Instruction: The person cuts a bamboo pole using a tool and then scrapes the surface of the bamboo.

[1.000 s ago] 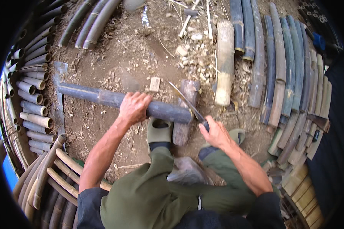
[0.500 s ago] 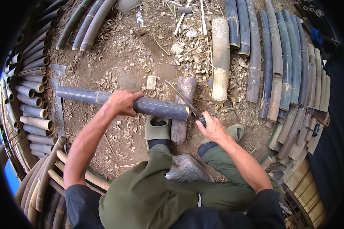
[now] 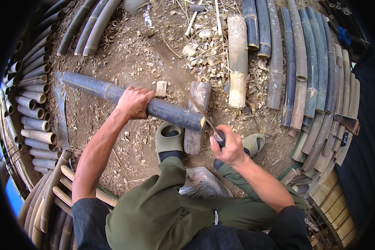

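Observation:
A thick dark bamboo pole [image 3: 177, 115] slants across the ground ahead of me, its right end resting on a short wooden block [image 3: 192, 142]. My left hand [image 3: 135, 102] is wrapped over the pole near its middle. My right hand [image 3: 229, 146] grips the dark handle of a long-bladed knife [image 3: 203, 113]. Its blade points up and to the left, passing by the pole's cut right end, and is blurred toward the tip. From this view I cannot tell whether blade and bamboo touch.
Cut bamboo poles [image 3: 275, 62] lie in rows at the right, with stacked pole ends [image 3: 39, 137] at the left. Pale chips [image 3: 200, 62] litter the dirt. Beside the block is my left sandal [image 3: 169, 139]; a clear plastic bag [image 3: 204, 183] lies between my legs.
The bamboo pole's left end has swung away from me, so the pole slants more. My right hand has turned and come slightly nearer, and the knife blade stands steeper.

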The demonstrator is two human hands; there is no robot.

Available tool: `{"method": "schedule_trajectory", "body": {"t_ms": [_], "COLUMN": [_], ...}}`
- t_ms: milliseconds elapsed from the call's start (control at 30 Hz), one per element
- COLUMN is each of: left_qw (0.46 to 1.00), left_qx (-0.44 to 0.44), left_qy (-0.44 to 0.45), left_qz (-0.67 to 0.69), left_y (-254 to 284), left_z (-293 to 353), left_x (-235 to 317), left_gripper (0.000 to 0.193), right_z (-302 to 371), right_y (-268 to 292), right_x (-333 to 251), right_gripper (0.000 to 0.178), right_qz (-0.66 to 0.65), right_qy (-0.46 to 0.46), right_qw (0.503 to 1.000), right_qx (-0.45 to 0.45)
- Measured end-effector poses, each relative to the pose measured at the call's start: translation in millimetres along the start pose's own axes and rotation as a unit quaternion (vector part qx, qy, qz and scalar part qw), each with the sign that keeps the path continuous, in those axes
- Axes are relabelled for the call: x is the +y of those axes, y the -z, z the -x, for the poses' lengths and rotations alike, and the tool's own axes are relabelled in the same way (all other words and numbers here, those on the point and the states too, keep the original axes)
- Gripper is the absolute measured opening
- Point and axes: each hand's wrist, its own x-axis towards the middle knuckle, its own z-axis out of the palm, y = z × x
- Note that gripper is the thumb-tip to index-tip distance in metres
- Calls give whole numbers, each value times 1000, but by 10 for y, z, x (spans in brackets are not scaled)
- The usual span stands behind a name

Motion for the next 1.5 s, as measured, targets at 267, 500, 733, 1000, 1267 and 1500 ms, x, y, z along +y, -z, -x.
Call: {"method": "schedule_trajectory", "body": {"t_ms": [267,500,733,1000,1267,1500], "left_qw": [994,982,966,937,944,996], "left_qx": [110,189,258,340,306,-35], "left_qy": [18,-4,5,15,63,-3], "left_qz": [-15,-28,-37,-76,-104,-78], "left_y": [-232,-182,-301,-418,-525,189], "left_z": [169,153,178,217,228,-62], "left_x": [-23,74,78,126,200,80], "left_gripper": [43,41,40,36,55,65], "right_z": [-184,41,-91,-167,-1,-58], "right_y": [168,-93,-7,114,-61,62], "right_x": [-230,536,-16,-87,553,261], "right_gripper": [35,30,34,34,37,36], "right_qz": [-76,26,-50,-90,-6,-12], "right_qy": [-11,-171,-11,-87,-216,-169], "right_qw": [997,974,999,992,958,980], "right_qx": [-14,-145,13,-29,-190,-107]}}
